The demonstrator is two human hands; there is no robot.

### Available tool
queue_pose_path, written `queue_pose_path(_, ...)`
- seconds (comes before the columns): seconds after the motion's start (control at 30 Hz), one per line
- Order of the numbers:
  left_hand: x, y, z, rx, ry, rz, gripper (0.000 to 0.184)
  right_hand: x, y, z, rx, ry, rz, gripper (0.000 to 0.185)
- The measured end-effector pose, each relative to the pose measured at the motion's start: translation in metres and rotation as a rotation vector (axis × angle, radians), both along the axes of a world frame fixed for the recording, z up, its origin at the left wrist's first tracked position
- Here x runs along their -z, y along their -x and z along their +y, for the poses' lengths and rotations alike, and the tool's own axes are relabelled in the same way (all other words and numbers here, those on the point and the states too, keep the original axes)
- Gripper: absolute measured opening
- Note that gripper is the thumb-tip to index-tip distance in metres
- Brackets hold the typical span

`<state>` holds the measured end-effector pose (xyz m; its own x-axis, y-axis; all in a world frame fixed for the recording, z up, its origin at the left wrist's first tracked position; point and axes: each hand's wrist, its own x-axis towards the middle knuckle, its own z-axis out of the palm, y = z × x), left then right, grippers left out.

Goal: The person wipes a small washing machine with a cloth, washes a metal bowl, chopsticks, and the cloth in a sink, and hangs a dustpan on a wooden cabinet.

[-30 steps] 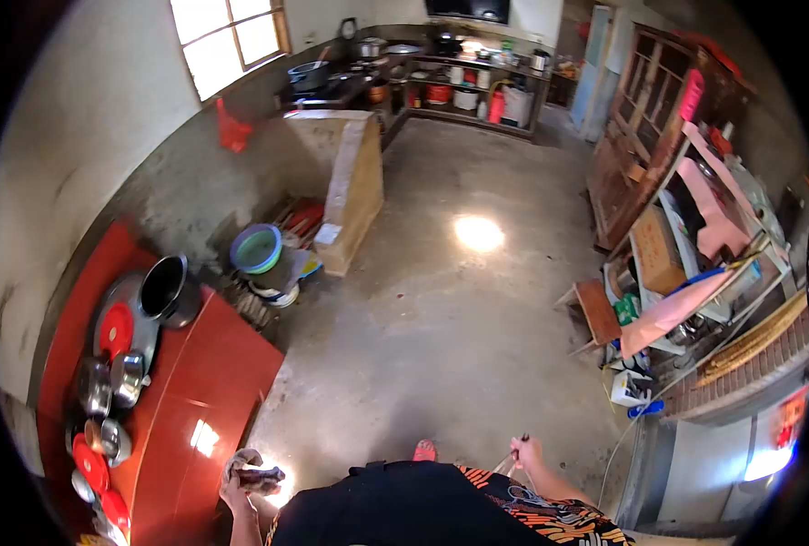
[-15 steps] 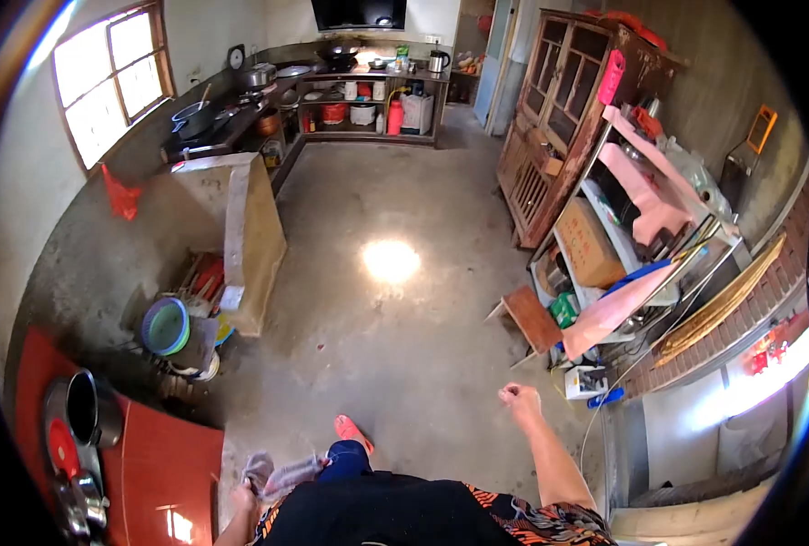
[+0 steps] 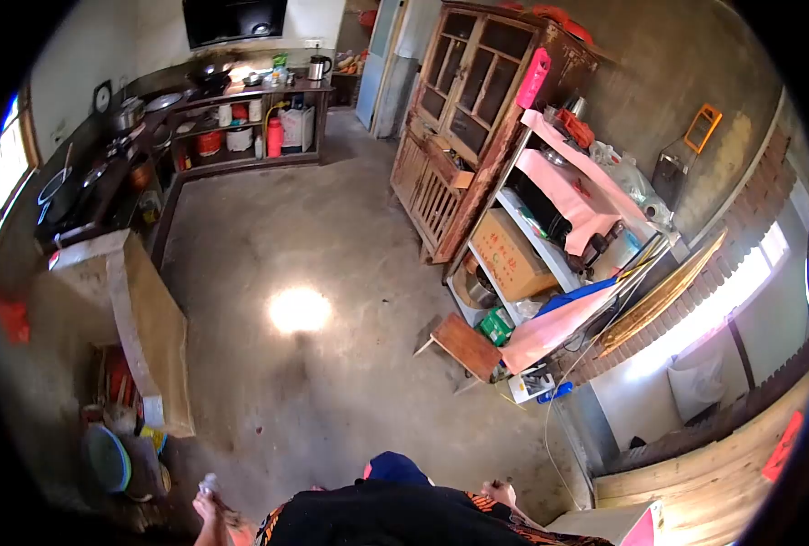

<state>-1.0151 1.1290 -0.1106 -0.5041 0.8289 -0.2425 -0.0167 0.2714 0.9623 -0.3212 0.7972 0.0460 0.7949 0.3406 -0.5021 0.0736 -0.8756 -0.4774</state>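
My left hand (image 3: 209, 506) is low in the frame, its fingers closed round a cloth. A small pale end of the cloth (image 3: 209, 482) sticks up above the fist; most of it is hidden. Left of that hand, a round plastic basin (image 3: 107, 458) leans by the wall. My right hand (image 3: 499, 494) is on the other side of my body, fingers curled in, with nothing seen in it. It touches no object. Nearest to it is a pale, pink-edged thing (image 3: 609, 523) at the bottom edge.
A low wooden stool (image 3: 463, 347) stands ahead right, beside a shelf rack (image 3: 536, 238) with a cardboard box (image 3: 511, 255). Behind it is a worn wooden cabinet (image 3: 477, 82). A low partition wall (image 3: 154, 332) is at left, and a counter (image 3: 241, 91) runs along the back.
My view has turned right and moved on; the red table at left has left the frame. My right hand has dropped back toward my body. My left hand still holds the cloth, now less visible.
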Motion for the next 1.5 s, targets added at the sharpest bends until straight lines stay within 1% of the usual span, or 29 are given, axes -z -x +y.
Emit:
queue_pose_path(0.03,-0.024,-0.001,0.033,0.076,0.151,0.054,0.005,0.029,-0.005,-0.014,-0.307,-0.277,-0.194,0.026)
queue_pose_path(0.1,-0.049,-0.016,0.094,0.132,0.226,0.096,0.018,-0.006,0.002,0.034,0.394,-0.433,0.373,0.027)
queue_pose_path(0.13,-0.056,-0.024,0.122,0.163,0.252,0.107,0.024,0.018,-0.012,0.041,0.263,-0.480,0.283,0.027)
queue_pose_path(0.17,-0.044,-0.025,0.144,0.195,0.258,0.097,0.028,0.070,-0.036,0.032,0.130,-0.524,0.193,0.028)
queue_pose_path(0.2,-0.044,-0.032,0.170,0.228,0.259,0.090,0.032,0.081,-0.053,0.047,0.030,-0.419,0.119,0.025)
queue_pose_path(0.23,-0.061,-0.057,0.182,0.223,0.194,-0.176,0.042,0.091,-0.069,0.062,-0.069,-0.312,0.039,0.023)
queue_pose_path(0.27,-0.071,-0.086,0.198,0.304,0.123,-0.119,0.037,0.100,-0.084,0.078,-0.163,-0.208,-0.043,0.021)
queue_pose_path(0.3,-0.084,-0.112,0.211,0.382,0.059,-0.056,0.032,0.156,-0.118,0.086,-0.247,-0.156,-0.192,0.019)
queue_pose_path(0.33,-0.097,-0.133,0.219,0.409,0.102,0.013,0.032,0.186,-0.151,0.110,-0.070,-0.315,0.047,0.019)
queue_pose_path(0.37,-0.108,-0.148,0.227,0.412,0.160,0.054,0.032,0.146,-0.163,0.151,0.222,-0.395,0.376,0.021)
queue_pose_path(0.4,-0.113,-0.168,0.236,0.419,0.208,0.090,0.032,0.084,-0.170,0.201,0.579,-0.442,0.631,0.023)
queue_pose_path(0.47,-0.130,-0.202,0.250,0.435,0.288,0.153,0.031,0.037,-0.209,0.260,0.441,-0.494,0.629,0.037)
queue_pose_path(0.57,-0.138,-0.251,0.273,0.465,0.367,0.205,0.031,0.027,-0.278,0.317,-0.329,-0.148,-0.292,0.040)
queue_pose_path(0.63,-0.142,-0.283,0.290,0.490,0.404,0.232,0.030,-0.009,-0.317,0.372,-0.272,-0.239,-0.384,0.039)
queue_pose_path(0.7,-0.144,-0.316,0.311,0.527,0.437,0.254,0.030,-0.077,-0.360,0.432,0.121,-0.802,0.316,0.037)
queue_pose_path(0.73,-0.143,-0.332,0.323,0.546,0.454,0.263,0.030,-0.143,-0.368,0.463,0.155,-0.818,0.277,0.036)
queue_pose_path(0.77,-0.142,-0.348,0.337,0.565,0.463,0.274,0.029,-0.188,-0.381,0.493,0.143,-0.913,0.178,0.037)
queue_pose_path(0.8,-0.140,-0.363,0.350,0.587,0.483,0.280,0.029,-0.232,-0.394,0.523,0.064,-1.055,0.021,0.034)
queue_pose_path(0.87,-0.133,-0.390,0.381,0.620,0.509,0.295,0.029,-0.281,-0.452,0.577,0.085,-1.144,0.051,0.032)
queue_pose_path(0.9,-0.129,-0.404,0.399,0.643,0.516,0.301,0.028,-0.342,-0.453,0.606,0.015,-1.181,-0.073,0.034)
queue_pose_path(0.93,-0.122,-0.418,0.419,0.660,0.522,0.305,0.028,-0.380,-0.475,0.633,-0.081,-1.165,-0.182,0.041)
queue_pose_path(0.97,-0.116,-0.432,0.440,0.680,0.526,0.309,0.028,-0.429,-0.472,0.656,-0.048,-1.185,-0.228,0.039)
queue_pose_path(1.03,-0.110,-0.461,0.492,0.723,0.520,0.310,0.028,-0.506,-0.504,0.703,-0.100,-1.218,-0.499,0.038)
queue_pose_path(1.17,-0.098,-0.520,0.589,0.807,0.491,0.301,0.027,-0.650,-0.560,0.775,-0.049,-1.234,-0.686,0.037)
queue_pose_path(1.2,-0.098,-0.535,0.611,0.826,0.467,0.294,0.027,-0.683,-0.577,0.790,-0.015,-1.245,-0.784,0.038)
queue_pose_path(1.23,-0.097,-0.546,0.633,0.838,0.440,0.281,0.026,-0.708,-0.591,0.804,0.020,-1.255,-0.874,0.038)
queue_pose_path(1.3,-0.101,-0.572,0.672,0.858,0.379,0.244,0.026,-0.746,-0.605,0.833,0.081,-1.344,-0.925,0.040)
queue_pose_path(1.4,-0.119,-0.617,0.724,0.885,0.299,0.171,0.025,-0.776,-0.621,0.871,0.109,-1.314,-1.069,0.047)
queue_pose_path(1.5,-0.140,-0.658,0.758,0.914,0.254,0.128,0.025,-0.799,-0.651,0.897,0.094,-1.015,-1.360,0.048)
